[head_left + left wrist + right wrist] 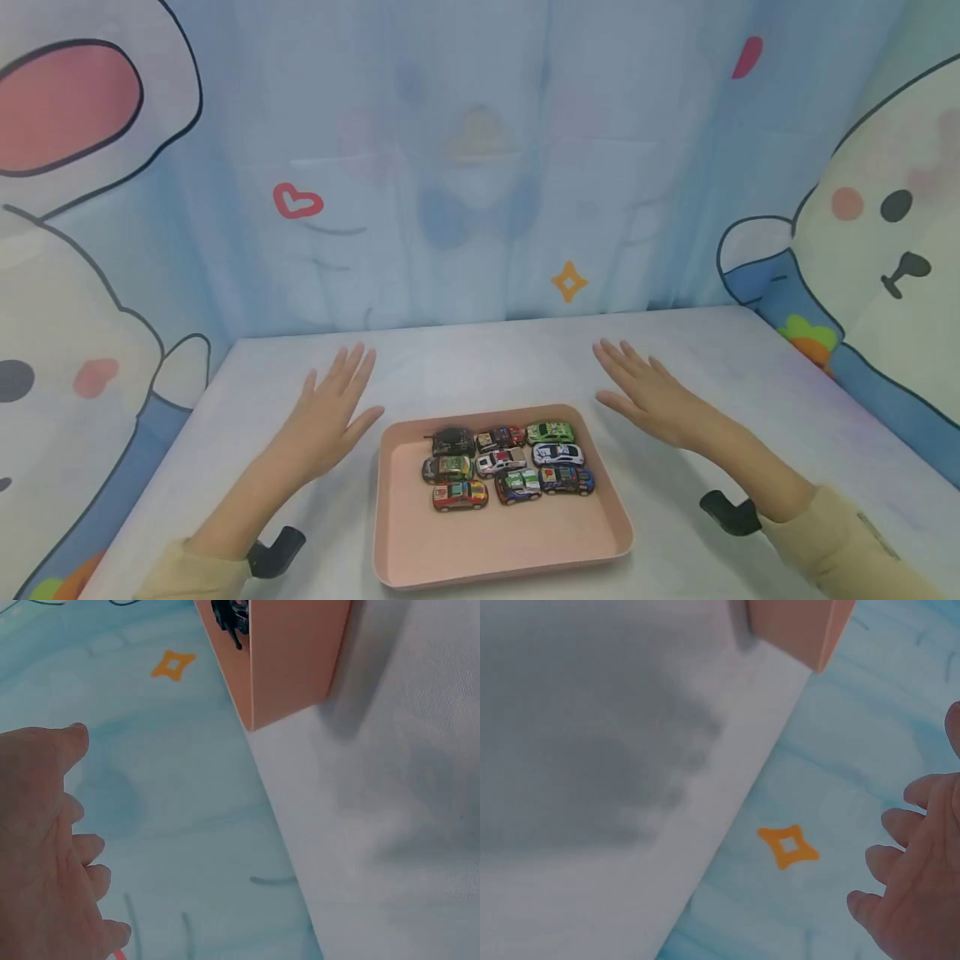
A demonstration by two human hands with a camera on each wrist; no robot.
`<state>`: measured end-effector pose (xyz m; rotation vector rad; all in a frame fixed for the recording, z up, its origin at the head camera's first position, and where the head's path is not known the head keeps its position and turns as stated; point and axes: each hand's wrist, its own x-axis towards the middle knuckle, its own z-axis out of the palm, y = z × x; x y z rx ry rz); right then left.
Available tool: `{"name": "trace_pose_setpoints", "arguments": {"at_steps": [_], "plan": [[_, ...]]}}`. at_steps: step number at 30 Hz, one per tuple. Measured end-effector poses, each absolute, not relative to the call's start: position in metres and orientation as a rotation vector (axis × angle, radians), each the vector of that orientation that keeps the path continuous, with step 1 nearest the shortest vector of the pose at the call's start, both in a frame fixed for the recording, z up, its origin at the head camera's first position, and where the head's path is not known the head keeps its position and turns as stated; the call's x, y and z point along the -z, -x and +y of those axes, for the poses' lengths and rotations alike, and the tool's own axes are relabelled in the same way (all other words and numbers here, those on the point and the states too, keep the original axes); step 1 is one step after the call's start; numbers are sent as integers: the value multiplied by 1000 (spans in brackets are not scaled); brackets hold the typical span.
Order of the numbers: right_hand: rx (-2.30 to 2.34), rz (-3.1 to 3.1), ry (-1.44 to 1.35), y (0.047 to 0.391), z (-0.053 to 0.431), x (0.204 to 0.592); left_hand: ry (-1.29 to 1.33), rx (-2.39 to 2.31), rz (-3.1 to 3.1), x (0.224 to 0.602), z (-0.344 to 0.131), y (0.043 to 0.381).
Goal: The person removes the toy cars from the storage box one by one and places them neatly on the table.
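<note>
Several small toy cars (500,462) sit in three rows in a pink tray (442,554) on the table. Among them, a black vehicle (453,441) with a thin rod is at the back left, and a green car (550,432) at the back right. My left hand (330,421) hovers left of the tray, fingers straight and thumb spread toward it. On the other side, my right hand (652,400) is held up with straight fingers, past the tray's back right corner. Neither hand touches anything. The left wrist view shows the tray's side wall (296,660) beyond the palm.
The white tabletop (465,367) reaches back to a pale blue curtain (480,208) with cartoon animals at both sides. Black wrist mounts (276,552) sit under both forearms. Shadows of the hands fall on the cloth.
</note>
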<state>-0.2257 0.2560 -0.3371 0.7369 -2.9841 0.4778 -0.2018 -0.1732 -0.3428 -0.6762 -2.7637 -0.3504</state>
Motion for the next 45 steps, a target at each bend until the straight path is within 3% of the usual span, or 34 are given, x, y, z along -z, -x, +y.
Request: {"name": "trace_pose_setpoints", "arguments": {"at_steps": [12,23,33,45], "plan": [[-474,-3001,-789,183,241,335,755,395,-2796,342,-161,159],[-494,-3079,-841,148,228,354,839,499,-2886,363,-153,125],[-376,-3047,-1016,130,224,374,962,544,-2893,389,-154,114],[-367,-3164,-940,129,217,385,968,636,-3003,400,-154,111]]}}
